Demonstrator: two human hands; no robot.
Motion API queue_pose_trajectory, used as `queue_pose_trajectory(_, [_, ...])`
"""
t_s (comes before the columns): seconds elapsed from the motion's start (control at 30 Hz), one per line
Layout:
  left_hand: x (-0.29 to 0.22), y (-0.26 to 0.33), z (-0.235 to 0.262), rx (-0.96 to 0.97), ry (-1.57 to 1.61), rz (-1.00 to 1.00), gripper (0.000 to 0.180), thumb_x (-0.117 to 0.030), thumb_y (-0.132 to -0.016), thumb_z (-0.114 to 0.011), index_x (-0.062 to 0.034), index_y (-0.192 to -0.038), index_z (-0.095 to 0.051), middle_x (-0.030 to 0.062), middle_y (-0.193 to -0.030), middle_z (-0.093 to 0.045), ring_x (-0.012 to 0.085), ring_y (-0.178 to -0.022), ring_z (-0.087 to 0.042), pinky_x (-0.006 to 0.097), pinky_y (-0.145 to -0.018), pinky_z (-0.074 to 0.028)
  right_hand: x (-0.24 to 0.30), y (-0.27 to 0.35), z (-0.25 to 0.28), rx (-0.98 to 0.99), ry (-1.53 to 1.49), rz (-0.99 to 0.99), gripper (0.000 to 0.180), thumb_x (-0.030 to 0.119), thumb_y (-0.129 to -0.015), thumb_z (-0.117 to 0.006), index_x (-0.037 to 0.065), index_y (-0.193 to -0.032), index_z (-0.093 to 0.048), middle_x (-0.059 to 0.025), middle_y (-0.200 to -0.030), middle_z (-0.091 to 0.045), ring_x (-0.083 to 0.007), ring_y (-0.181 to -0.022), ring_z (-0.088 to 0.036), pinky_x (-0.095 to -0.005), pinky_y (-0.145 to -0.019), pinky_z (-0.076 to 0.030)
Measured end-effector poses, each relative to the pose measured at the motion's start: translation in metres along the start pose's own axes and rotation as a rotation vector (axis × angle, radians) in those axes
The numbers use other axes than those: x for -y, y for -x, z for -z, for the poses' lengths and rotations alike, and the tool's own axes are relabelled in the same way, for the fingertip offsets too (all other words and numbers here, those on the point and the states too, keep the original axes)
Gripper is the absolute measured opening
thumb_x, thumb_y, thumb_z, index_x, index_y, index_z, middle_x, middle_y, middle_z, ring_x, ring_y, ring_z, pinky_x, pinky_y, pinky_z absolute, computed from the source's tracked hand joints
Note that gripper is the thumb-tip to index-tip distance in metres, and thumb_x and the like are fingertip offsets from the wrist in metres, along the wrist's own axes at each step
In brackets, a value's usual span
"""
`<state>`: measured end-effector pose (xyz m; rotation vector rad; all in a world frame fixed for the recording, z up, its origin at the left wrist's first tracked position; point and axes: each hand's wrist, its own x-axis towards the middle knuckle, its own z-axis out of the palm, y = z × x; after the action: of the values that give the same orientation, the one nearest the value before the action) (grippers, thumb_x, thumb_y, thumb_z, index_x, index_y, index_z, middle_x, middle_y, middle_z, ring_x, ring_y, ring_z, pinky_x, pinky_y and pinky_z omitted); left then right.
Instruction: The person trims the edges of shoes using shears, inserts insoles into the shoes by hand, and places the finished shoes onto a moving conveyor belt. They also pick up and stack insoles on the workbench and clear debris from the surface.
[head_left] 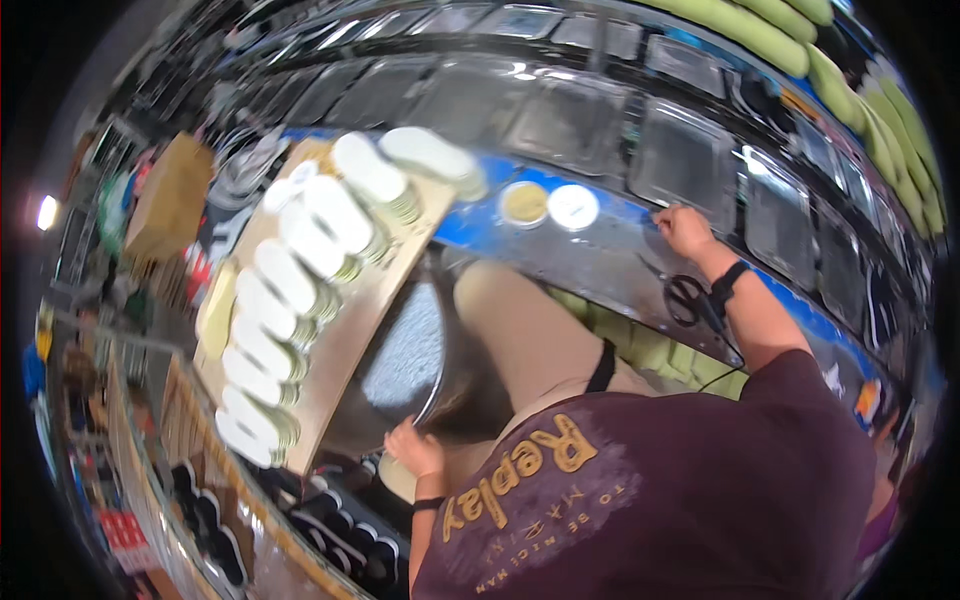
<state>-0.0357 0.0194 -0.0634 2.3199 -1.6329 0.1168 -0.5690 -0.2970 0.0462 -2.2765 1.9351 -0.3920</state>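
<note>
My left hand [413, 447], with a black wristband, closes at the curved metal rim [436, 388] of a seat or basin with a speckled pale-blue surface [405, 350]. My right hand [685, 232] is raised over the far side of the metal bench [600, 262], fingers curled together. Anything pinched in them is too small to make out. Black-handled scissors [684, 301] lie below that wrist. Left of the hand stand a round tub with yellowish contents [524, 204] and a white round tub or lid [573, 207]. Stacks of white insoles [330, 220] line a board [345, 335] at my left.
Rows of dark metal trays [570, 120] fill racks beyond the bench. Pale-green padded pieces [750, 35] sit upper right. A cardboard box [168, 195] stands far left. Black shoes [345, 535] stand on a rack lower left. My knee [500, 310] is between board and bench.
</note>
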Motion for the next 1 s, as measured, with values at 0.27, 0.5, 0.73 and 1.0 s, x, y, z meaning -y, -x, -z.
queue_pose_trajectory(0.27, [-0.012, -0.004, 0.01, 0.129, -0.083, 0.059, 0.048, -0.001, -0.063, -0.066, -0.0031, -0.11, -0.057, 0.0171, -0.102, -0.057, 0.0375, -0.107, -0.048, 0.048, -0.105, -0.029, -0.253, 0.092, 0.07, -0.188, 0.223, -0.7, 0.023, 0.012, -0.082, -0.057, 0.009, -0.102, -0.069, -0.018, -0.11, -0.062, -0.0352, -0.104, -0.06, -0.0422, -0.091, -0.047])
queue_pose_trajectory(0.5, [-0.014, -0.014, -0.001, 0.136, -0.158, 0.141, 0.039, -0.007, -0.062, -0.066, -0.0017, -0.1, -0.059, 0.0171, -0.096, -0.058, 0.0373, -0.099, -0.05, 0.047, -0.095, -0.035, -0.317, 0.16, 0.024, -0.137, 0.266, -0.958, 0.039, 0.016, -0.091, -0.04, 0.007, -0.126, -0.055, -0.0156, -0.148, -0.036, -0.0384, -0.118, -0.053, -0.044, -0.099, -0.044])
queue_pose_trajectory(0.73, [-0.014, -0.017, -0.007, 0.199, -0.222, 0.143, 0.037, -0.009, -0.064, -0.063, 0.0006, -0.099, -0.059, 0.0182, -0.097, -0.059, 0.0384, -0.099, -0.051, 0.046, -0.096, -0.035, -0.285, 0.149, 0.013, -0.21, 0.329, -1.088, 0.052, 0.014, -0.091, -0.036, 0.002, -0.141, -0.033, -0.0199, -0.152, -0.026, -0.0391, -0.111, -0.059, -0.046, -0.092, -0.049])
queue_pose_trajectory(1.0, [-0.06, -0.013, 0.023, 0.006, -0.37, 0.214, 0.017, -0.026, -0.069, -0.064, -0.0134, -0.08, -0.065, 0.0131, -0.081, -0.063, 0.0332, -0.084, -0.061, 0.046, -0.07, -0.051, -0.251, 0.115, 0.026, 0.139, 0.311, -1.143, 0.05, 0.019, -0.095, -0.035, 0.005, -0.143, -0.033, -0.024, -0.151, -0.025, -0.0362, -0.131, -0.042, -0.0424, -0.107, -0.037])
